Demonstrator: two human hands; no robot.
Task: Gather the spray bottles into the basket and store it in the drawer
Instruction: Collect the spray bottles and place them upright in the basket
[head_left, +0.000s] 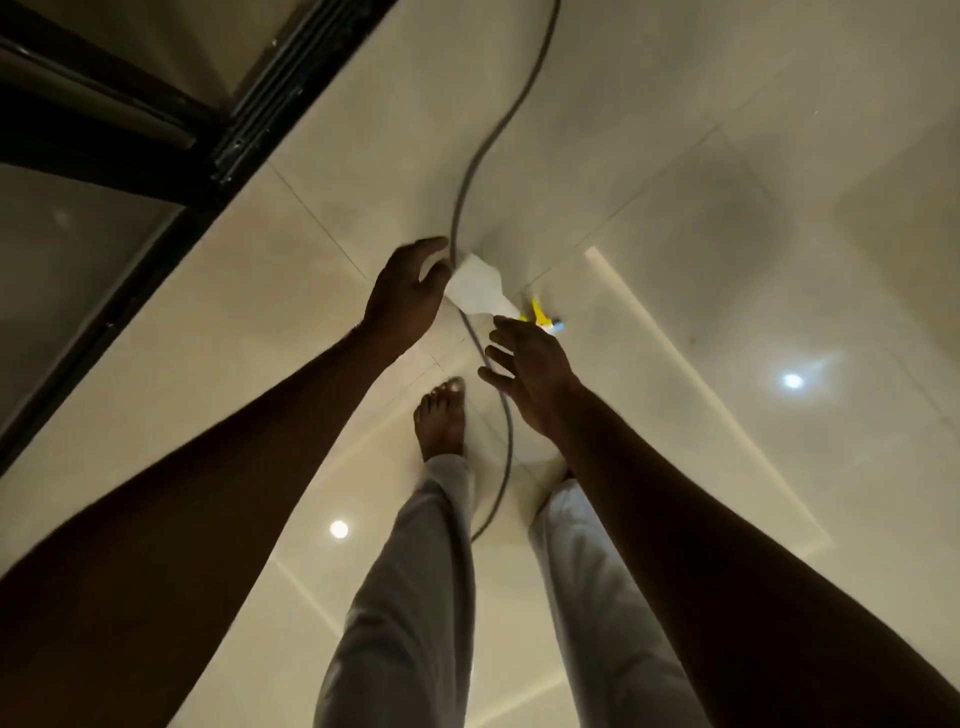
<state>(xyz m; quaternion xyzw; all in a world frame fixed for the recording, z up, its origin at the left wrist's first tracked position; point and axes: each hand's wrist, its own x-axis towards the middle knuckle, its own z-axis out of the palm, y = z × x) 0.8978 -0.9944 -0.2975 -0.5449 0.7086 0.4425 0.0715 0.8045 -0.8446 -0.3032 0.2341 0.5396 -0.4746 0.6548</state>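
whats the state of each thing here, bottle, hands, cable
spray bottle: on its side, low over the floor, yellow trigger end pointing right
left hand: fingers curved at the bottle's base; grip unclear
right hand: open, fingers spread, near the bottle's neck, holding nothing
cable: loose, snaking along the floor between the hands
foot: bare, flat on the tiles

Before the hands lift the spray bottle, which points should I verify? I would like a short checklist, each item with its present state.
1. Spray bottle in sight, close to both hands: ok.
2. Left hand has a firm hold on the bottle: cannot tell.
3. Right hand free, fingers spread: ok.
4. Grey cable clear of the bottle: not ok, it crosses right at it.
5. Basket in view: not ok.
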